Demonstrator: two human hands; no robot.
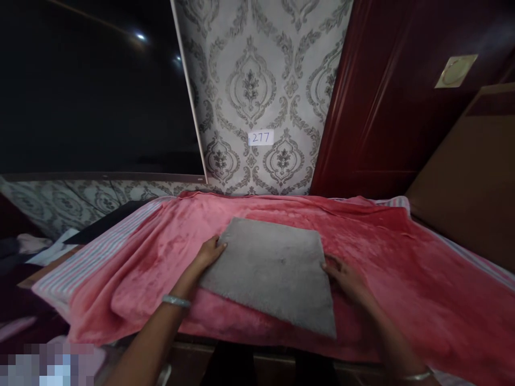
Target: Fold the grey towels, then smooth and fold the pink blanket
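A grey square of cloth (265,268), maybe a towel, lies flat and slightly skewed on a pink plush blanket (402,268). My left hand (209,252) pinches its left edge, thumb on top and the other fingers partly hidden. At the opposite side, the curled fingers of my right hand (343,274) hold the cloth's right edge. The cloth has a small dark mark near its middle, and its near right corner points toward me. A pale bangle (176,301) circles my left wrist.
Striped bedding (96,254) shows beneath the blanket at the left. A dark television screen (96,96) hangs at the upper left, beside patterned wallpaper with a paper label (260,138) reading 277. A large brown cardboard panel (470,177) stands at the right, near a dark red door (374,107).
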